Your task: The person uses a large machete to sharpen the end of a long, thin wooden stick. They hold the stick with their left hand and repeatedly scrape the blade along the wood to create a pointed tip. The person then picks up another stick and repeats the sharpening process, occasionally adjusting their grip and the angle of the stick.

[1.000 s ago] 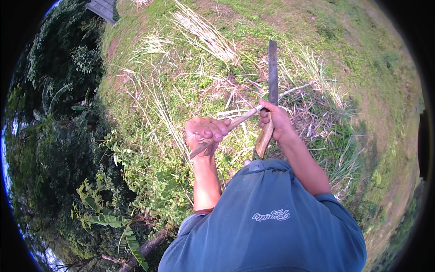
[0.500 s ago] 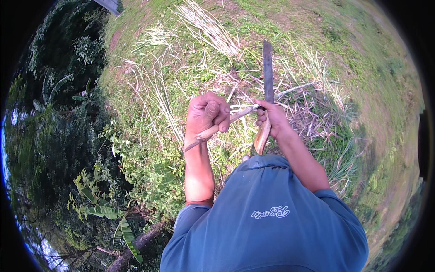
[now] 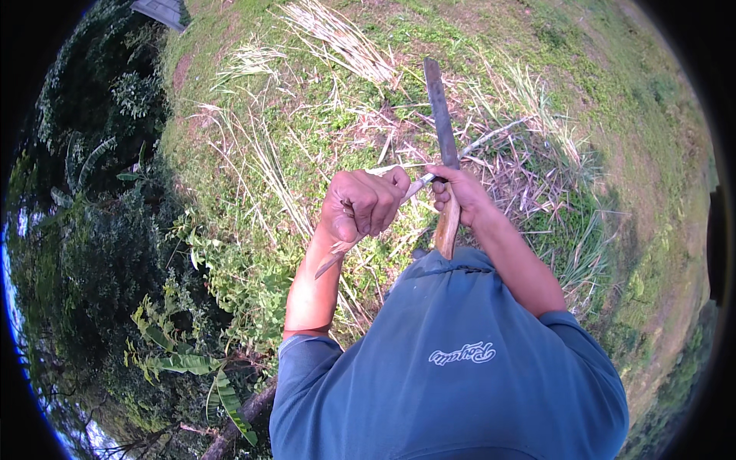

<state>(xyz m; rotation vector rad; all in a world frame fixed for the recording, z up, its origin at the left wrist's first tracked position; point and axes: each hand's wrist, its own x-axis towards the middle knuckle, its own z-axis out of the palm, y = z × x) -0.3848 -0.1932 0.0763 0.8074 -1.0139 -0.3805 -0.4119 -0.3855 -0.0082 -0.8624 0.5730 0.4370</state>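
A long pale cane stalk [image 3: 418, 185] runs slantwise through both hands, from a split, pointed end beside my left wrist to a thin tip at the far right. My left hand [image 3: 363, 204] is closed around it near the split end. My right hand [image 3: 469, 196] grips a machete [image 3: 442, 119] at the top of its wooden handle, with the thumb and fingers also against the stalk. The dark blade points away from me, tilted slightly left, and crosses the stalk. The handle's butt hangs down close to my blue shirt.
Cut stalk pieces [image 3: 529, 180] litter the ground beyond my right hand. A bundle of long pale stalks [image 3: 337, 38] lies at the far side, with more loose stalks [image 3: 264, 157] to the left. Leafy bushes [image 3: 249, 268] and dark trees border the left; grass spreads right.
My left hand has rolled over so its knuckles face up around the stalk, and has shifted slightly right. The machete's blade has tipped a little to the left.
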